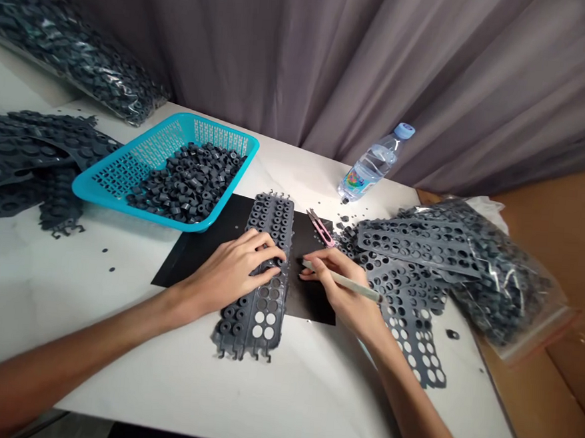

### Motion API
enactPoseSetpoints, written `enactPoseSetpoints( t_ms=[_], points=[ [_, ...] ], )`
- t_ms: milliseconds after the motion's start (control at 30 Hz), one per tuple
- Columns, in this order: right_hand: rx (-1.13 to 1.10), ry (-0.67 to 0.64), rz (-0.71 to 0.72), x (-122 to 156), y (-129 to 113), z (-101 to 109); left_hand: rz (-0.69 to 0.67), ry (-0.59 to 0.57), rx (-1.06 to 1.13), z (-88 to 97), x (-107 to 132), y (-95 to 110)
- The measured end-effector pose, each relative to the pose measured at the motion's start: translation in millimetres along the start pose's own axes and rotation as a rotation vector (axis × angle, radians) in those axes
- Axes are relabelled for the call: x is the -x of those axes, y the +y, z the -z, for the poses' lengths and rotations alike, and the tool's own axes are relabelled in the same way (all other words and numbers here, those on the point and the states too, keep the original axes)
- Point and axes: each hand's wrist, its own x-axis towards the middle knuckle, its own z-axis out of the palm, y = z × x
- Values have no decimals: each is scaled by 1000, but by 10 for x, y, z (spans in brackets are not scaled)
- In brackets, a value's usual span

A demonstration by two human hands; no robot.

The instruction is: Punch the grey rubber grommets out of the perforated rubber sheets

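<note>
At my far left there is a bag (78, 50) of dark pieces, and in front of it a pile of rubber sheets (15, 166). Next comes the blue basket (172, 224), which holds many loose rings (192, 179). My left hand (241, 269) lies across the strip (267, 297), with fingers bent and the thumb near the index finger; I cannot tell if they pinch a ring. The strip lies partly on the black mat (189, 258), its near end on the white table (162, 363). Beyond it are the pink snips (322, 228). My right hand (343, 282) is closed around a pen-like tool (351, 284), its tip just beside the strip. Then come the bottle (369, 164), perforated sheets (413, 281) and another bag (508, 281).

I judge that the clearing of rings from the strip is partly done: the near right holes are open, the near left ones are filled. The next move seems to call for a steady left hand and an exact tool tip.
</note>
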Motion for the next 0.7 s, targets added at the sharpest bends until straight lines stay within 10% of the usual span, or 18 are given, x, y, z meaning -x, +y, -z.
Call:
enactPoseSetpoints(
  t_ms=[700],
  points=[
    [-280,-65,-43,33,19,-326,44,-12,107,13,2,-10]
  ],
)
